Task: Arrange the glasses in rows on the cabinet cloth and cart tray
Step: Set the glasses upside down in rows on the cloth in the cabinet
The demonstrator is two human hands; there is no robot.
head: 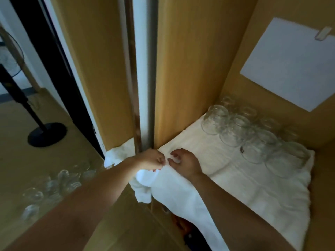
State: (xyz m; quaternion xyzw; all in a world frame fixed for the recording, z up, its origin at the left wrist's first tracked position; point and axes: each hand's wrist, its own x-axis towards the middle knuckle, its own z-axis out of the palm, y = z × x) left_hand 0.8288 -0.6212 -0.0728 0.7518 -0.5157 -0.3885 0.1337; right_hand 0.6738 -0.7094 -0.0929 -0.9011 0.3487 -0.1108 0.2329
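We had both hands at the near left corner of the white cloth that covered the cabinet shelf. Our left hand was curled, its fingers narrow and pinching the cloth's edge right by the cabinet's upright panel. Our right hand sat just beside it, almost touching, with its fingers bent and narrow, nipping a small fold of the same cloth. Below our left hand a loose end of the cloth hung over the shelf's front edge.

The glasses stood on the far part of the cloth in rows running along the cabinet's back wall, packed close together and well apart from our hands. A second cluster of glasses showed low on our left, outside the cabinet; it was too blurred for us to tell what it stood on.

A white sheet of paper hung on the back wall under a clip. A standing fan stood on the floor at far left.
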